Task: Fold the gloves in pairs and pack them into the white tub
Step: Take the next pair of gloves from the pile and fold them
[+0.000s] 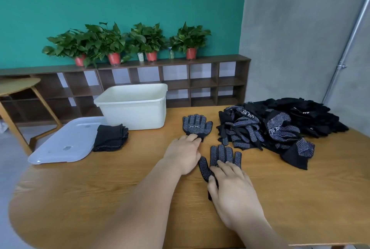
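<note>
At the near middle of the worktop (pixel 120 188), the right hand (pixel 234 188) lies flat, fingers straight, pressing on the near glove (pixel 224 154); nothing is gripped. That glove is spread dotted side up, fingers pointing away, thumb out to the left. Left hand (pixel 184 154) reaches just beyond, fingertips lightly bent on the cuff of the far glove (pixel 197 124); cannot tell whether they pinch the cloth or only rest on it. Far glove also lies flat, dotted side up, white lettering across the palm, a little apart from the near one. To the right, a loose pile of gloves (pixel 280 128), black with white dots, sprawls toward the worktop's far right edge. To the left of the far glove stands the white tub (pixel 134 106), upright at the back edge; its inside is not visible from here. Left of the tub, a clear lid (pixel 64 140) lies flat at the worktop's corner, and a small stack of folded gloves (pixel 111 137) rests against its right edge. Behind, a low dark shelf (pixel 200 80) runs along a teal wall, with potted plants (pixel 146 40) in red pots on top. A small wooden table (pixel 18 86) stands at far left.
</note>
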### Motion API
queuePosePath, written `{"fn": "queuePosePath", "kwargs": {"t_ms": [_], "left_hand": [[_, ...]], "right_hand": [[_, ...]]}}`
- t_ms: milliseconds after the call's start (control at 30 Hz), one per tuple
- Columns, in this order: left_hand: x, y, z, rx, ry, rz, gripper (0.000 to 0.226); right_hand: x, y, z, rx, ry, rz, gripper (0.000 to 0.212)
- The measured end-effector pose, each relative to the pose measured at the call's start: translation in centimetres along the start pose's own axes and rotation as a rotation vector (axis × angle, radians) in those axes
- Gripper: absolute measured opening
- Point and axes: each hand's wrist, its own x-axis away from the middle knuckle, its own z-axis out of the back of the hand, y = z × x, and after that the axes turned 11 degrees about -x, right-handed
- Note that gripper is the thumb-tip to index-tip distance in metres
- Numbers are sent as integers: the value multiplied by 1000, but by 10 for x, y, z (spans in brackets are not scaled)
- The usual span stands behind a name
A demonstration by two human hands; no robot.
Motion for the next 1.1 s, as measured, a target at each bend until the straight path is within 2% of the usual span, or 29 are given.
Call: {"fn": "queuePosePath", "kwargs": {"t_ms": [100,233,333,400,500,600,733,800,867,967,1000,1100], "left_hand": [[0,-6,6,62,83,65,60],[7,-19,24,143,377,181,49],[32,-29,21,147,645,62,31],[58,-30,12,82,702,-90,26],[100,-31,-1,-24,598,-256,22],[136,-34,-7,-35,444,-292,16],[172,-34,0,87,413,-139,17],[182,-31,3,136,398,-51,27],[186,-28,6,183,257,16,43],[187,-21,4,215,-122,50,64],[187,-18,3,187,-195,53,67],[185,-11,-1,129,-262,101,72]], "right_hand": [[-1,1,-2,4,0,-6,60],[0,1,-1,-8,34,-10,59],[0,-1,2,-9,23,-8,66],[0,-1,3,-14,29,-1,69],[0,1,3,-12,37,5,63],[0,3,3,-2,35,4,47],[2,2,5,-25,55,24,49],[2,2,4,-16,-9,37,54],[0,4,3,12,-129,22,62],[-5,3,4,66,-270,-4,69],[-7,1,5,78,-302,-12,69],[-9,-1,9,106,-361,-19,69]]}}
